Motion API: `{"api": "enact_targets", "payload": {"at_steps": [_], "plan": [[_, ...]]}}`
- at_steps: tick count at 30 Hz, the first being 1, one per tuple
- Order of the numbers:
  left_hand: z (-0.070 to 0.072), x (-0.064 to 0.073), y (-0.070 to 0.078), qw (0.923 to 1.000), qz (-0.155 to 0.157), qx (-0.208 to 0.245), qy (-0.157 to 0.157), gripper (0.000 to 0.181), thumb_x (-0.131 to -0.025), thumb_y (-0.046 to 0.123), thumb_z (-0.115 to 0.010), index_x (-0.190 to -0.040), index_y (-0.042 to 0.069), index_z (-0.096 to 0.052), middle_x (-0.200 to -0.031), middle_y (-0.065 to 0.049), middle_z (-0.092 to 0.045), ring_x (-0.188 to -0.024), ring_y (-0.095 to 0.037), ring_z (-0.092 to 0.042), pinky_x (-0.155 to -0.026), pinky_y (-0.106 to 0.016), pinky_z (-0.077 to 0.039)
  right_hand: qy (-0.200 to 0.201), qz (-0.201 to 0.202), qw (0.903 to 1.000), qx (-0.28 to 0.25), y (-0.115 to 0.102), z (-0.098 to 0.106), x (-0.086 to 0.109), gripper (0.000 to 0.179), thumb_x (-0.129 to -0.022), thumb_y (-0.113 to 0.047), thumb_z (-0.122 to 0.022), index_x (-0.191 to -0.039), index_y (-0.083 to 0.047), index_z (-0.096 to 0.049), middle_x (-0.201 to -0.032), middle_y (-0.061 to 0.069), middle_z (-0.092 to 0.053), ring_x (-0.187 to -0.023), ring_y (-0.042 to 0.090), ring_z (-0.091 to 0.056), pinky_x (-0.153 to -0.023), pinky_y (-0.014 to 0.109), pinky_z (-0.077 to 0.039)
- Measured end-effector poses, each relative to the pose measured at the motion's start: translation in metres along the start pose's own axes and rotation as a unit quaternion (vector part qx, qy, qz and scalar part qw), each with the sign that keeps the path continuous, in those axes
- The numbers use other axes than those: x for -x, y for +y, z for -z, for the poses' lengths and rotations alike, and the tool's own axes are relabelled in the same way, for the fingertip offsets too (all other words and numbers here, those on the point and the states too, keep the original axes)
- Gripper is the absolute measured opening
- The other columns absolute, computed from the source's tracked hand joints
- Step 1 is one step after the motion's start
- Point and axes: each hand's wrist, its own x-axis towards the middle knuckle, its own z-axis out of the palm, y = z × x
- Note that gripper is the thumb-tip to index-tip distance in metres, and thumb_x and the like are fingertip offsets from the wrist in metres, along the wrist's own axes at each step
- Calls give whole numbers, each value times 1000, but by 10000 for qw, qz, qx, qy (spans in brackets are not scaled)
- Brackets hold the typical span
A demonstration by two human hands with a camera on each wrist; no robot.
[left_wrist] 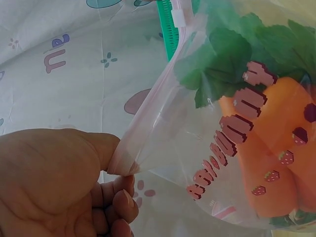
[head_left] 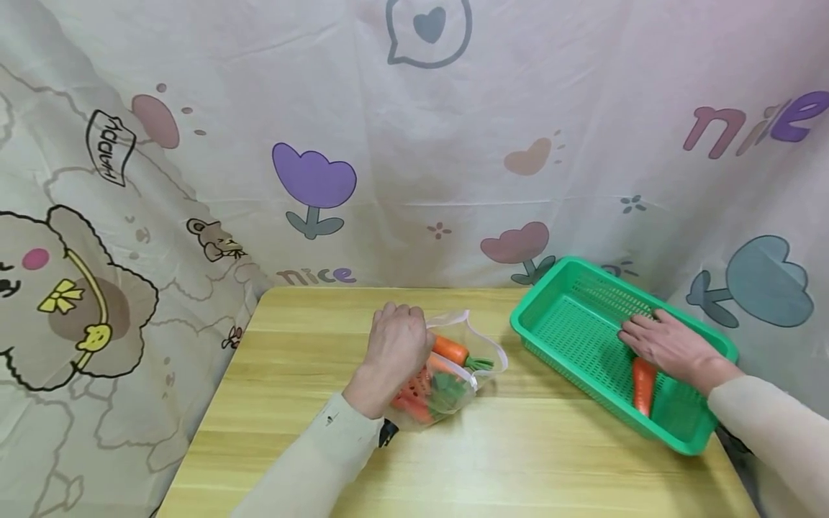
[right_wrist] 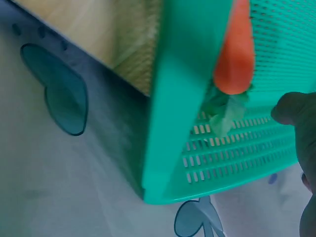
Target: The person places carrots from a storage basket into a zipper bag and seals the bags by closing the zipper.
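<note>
My left hand (head_left: pixel 398 342) pinches one corner of a clear zip bag (left_wrist: pixel 170 143) between thumb and fingers. Inside the bag lie several toy carrots (head_left: pixel 450 349) with green leaves (left_wrist: pixel 227 54), and its mouth gapes to the right in the head view. A white slider (left_wrist: pixel 178 19) sits on the bag's pink zip edge. My right hand (head_left: pixel 670 349) reaches into a green plastic basket (head_left: pixel 583 331), over one end of an orange carrot (head_left: pixel 643 388). In the right wrist view the thumb (right_wrist: pixel 294 108) stands apart from the carrot's visible end; the other fingers are mostly hidden.
The wooden table (head_left: pixel 291 345) carries the bag near its middle and the basket at its right side. Printed cloth (head_left: pixel 421 173) hangs behind and at both sides, close to the table's edges. Green leaves (right_wrist: pixel 227 116) lie beside the carrot in the basket.
</note>
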Motion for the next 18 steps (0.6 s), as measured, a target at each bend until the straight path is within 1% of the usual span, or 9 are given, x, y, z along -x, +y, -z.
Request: {"api": "enact_targets", "payload": {"at_steps": [3, 6, 9, 12, 18], "plan": [[-1, 0, 0, 10000, -17, -2, 60, 34, -89, 12, -68, -64, 13, -45, -60, 1, -37, -63, -23, -37, -62, -29, -20, -126, 168, 9998, 46, -1, -7, 1, 70, -72, 4, -90, -134, -18, -66, -140, 7, -66, -131, 32, -61, -106, 58, -49], [-1, 0, -1, 9999, -18, -23, 119, 35, -89, 13, -68, -64, 13, -44, -60, 1, -36, -62, -22, -36, -62, -28, -19, -196, 390, 9990, 83, -1, -14, -1, 71, -72, 1, -91, -134, -19, -65, -140, 5, -66, -131, 31, -61, -107, 56, -49], [-2, 0, -1, 9999, -19, -36, 104, 35, -90, 13, -67, -64, 13, -44, -60, 1, -36, -62, -22, -36, -61, -28, -18, -326, 548, 9978, 155, -3, -20, -3, 69, -73, -1, -91, -134, -21, -65, -139, 3, -66, -131, 31, -61, -107, 55, -49], [-3, 0, -2, 10000, -32, -41, 25, 34, -91, 13, -67, -64, 13, -45, -60, 1, -36, -63, -22, -36, -61, -28, -18, -410, 585, 9972, 207, -4, -25, -2, 68, -72, -4, -91, -133, -23, -66, -138, 2, -66, -130, 30, -62, -107, 55, -50], [-3, -1, -1, 9999, -32, -101, -89, 34, -92, 14, -67, -65, 14, -46, -60, 1, -39, -63, -22, -38, -61, -29, -19, -364, 578, 9974, 236, -6, -33, -2, 67, -70, -6, -92, -129, -27, -69, -136, 2, -67, -129, 30, -62, -105, 53, -51]]}}
